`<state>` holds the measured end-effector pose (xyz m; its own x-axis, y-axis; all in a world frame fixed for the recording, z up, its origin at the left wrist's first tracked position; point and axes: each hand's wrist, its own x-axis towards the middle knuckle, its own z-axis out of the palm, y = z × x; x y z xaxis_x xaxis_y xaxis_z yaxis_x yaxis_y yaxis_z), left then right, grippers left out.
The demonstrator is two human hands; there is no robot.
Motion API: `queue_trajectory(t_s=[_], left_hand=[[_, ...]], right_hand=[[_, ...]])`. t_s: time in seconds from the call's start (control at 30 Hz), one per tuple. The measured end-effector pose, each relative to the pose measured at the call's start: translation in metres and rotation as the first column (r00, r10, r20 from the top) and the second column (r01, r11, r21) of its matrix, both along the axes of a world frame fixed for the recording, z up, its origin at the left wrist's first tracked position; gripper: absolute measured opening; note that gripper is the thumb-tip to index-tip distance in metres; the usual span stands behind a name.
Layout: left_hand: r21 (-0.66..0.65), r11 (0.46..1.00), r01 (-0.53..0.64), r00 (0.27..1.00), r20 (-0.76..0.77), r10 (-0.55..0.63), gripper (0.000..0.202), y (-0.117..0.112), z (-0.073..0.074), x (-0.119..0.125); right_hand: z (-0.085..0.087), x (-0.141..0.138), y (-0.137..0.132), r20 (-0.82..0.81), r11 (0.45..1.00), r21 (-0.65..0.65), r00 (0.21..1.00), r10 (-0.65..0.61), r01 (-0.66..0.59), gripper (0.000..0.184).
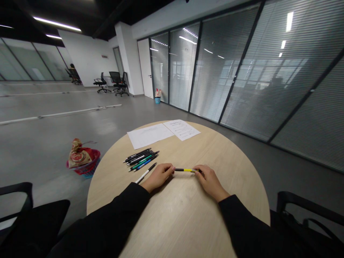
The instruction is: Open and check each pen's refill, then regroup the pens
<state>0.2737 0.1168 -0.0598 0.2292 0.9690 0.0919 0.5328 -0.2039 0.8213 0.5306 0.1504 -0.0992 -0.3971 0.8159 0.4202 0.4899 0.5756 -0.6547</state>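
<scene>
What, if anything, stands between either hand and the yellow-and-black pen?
Nothing visible: the left hand and right hand hold the yellow-and-black pen, one near each end. The white-and-black pen lies on the left hand's outer side, not in between.

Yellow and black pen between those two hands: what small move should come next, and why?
Perhaps a gentle twist of the yellow and black pen: the left hand and right hand grip it near opposite ends, so one could steady it while the other turns. The fingers hide its tips, so I can't tell how they look.
</scene>
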Motion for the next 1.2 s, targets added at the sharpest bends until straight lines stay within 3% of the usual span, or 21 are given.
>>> queue_trajectory(t_s=[0.2, 0.33, 0.5, 0.87, 1.07, 1.2], left_hand=[[0.046, 0.999, -0.005, 0.996, 0.091, 0.001, 0.027, -0.003, 0.003, 0.001], [0.042, 0.999, -0.003, 0.998, 0.060, 0.001, 0.031, -0.003, 0.002, 0.001], [-0.007, 1.000, 0.009, 1.000, -0.019, -0.009, 0.049, -0.001, 0.002, 0.001], [-0.001, 0.999, -0.050, 0.997, 0.051, 0.050, 0.040, 0.003, -0.006, -0.002], [0.001, 0.981, -0.193, 0.963, 0.190, 0.190, 0.039, 0.012, -0.018, -0.002], [-0.036, 0.969, -0.245, 0.899, 0.364, 0.241, 0.039, 0.015, -0.021, 0.002]], right_hand=[[0.001, 0.000, 0.000, -0.001, 1.000, -0.004, 1.000, -0.004, 0.004, 0.017], [0.002, 0.000, -0.001, 0.000, 1.000, -0.005, 1.000, -0.007, 0.007, 0.017], [0.000, 0.000, 0.000, -0.006, 1.000, 0.000, 1.000, 0.000, 0.000, 0.017], [0.003, -0.001, -0.002, 0.025, 1.000, -0.014, 1.000, 0.003, -0.002, 0.017], [0.011, -0.011, -0.015, 0.163, 0.998, 0.056, 0.986, 0.027, -0.036, 0.027], [0.015, -0.023, -0.029, 0.268, 0.971, 0.143, 0.952, 0.149, -0.192, 0.034]])
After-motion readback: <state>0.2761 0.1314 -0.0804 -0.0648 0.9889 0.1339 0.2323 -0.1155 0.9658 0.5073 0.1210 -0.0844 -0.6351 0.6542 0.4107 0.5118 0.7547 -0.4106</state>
